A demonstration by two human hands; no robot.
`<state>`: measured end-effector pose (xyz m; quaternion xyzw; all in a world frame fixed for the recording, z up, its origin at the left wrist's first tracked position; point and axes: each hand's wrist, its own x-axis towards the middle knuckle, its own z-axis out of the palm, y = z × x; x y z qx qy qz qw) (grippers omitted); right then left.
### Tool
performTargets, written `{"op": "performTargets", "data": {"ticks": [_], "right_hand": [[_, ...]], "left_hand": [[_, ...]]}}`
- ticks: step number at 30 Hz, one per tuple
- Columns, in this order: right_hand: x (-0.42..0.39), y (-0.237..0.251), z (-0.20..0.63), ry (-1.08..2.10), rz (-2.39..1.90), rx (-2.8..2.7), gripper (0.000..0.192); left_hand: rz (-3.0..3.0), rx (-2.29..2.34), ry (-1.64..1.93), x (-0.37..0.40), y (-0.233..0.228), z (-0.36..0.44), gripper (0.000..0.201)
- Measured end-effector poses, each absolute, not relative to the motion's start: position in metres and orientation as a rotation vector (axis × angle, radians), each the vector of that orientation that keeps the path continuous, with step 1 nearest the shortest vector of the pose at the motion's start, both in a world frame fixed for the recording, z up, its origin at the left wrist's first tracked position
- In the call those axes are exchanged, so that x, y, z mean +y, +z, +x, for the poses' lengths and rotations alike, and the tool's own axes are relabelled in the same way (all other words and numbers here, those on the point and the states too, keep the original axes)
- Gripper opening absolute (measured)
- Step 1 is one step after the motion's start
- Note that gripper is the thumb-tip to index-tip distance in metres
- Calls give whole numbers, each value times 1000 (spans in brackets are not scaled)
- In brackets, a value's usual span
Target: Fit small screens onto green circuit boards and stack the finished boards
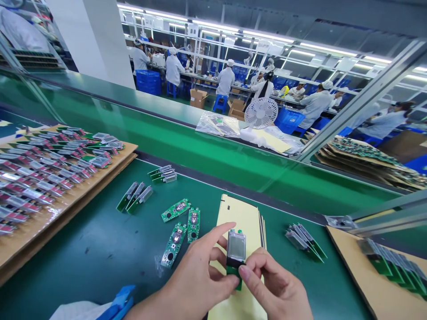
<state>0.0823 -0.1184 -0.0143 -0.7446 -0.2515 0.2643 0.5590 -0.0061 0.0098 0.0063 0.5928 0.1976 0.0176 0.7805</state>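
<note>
Between the fingertips of both hands sits a small green board with a little screen (pixel 236 252). It stands almost straight up, with its long side running from the fingers toward the top of the view. The screen end is up, past the fingertips. The green bottom end is down low, tucked between the two thumbs.

The left hand (pixel 191 280) is closed on the board from the left side. Its pointer finger (pixel 218 232) reaches up along the top left corner of the screen. The right hand (pixel 276 286) pinches the low end from the right, and its thumb presses on the green part. Both hands touch the board, so neither one is nearer.

Right under the hands lies a yellow sheet (pixel 245 220) on the green table (pixel 93 249). Just left of the left fingers lie three bare green boards (pixel 182 222). Farther left is a cardboard tray (pixel 46 178) full of boards with screens. To the right of the right hand is a small pile of finished boards (pixel 305 242), well apart from the fingers.
</note>
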Motion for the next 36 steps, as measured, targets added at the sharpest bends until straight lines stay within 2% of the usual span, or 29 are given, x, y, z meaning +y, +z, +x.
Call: {"op": "performTargets", "data": {"ticks": [5, 11, 16, 24, 31, 36], "right_hand": [[-116, -11, 82, 597, -1804, -572, 30], [-119, -15, 79, 589, -1807, -579, 27], [-112, -9, 66, 435, -1824, -445, 24], [-118, -22, 76, 346, -1866, -407, 30], [-112, -13, 69, 660, -1554, -444, 26], [-116, -21, 69, 675, -1515, -406, 13]], "left_hand": [[1289, 411, 52, 10, 7, -7, 61], [1181, 397, 52, 10, 8, -9, 49], [1131, 400, 107, 7, 5, -8, 38], [1105, 419, 204, 8, 4, -7, 33], [1117, 417, 161, 8, 6, -9, 33], [1133, 415, 105, 9, 6, -8, 33]]}}
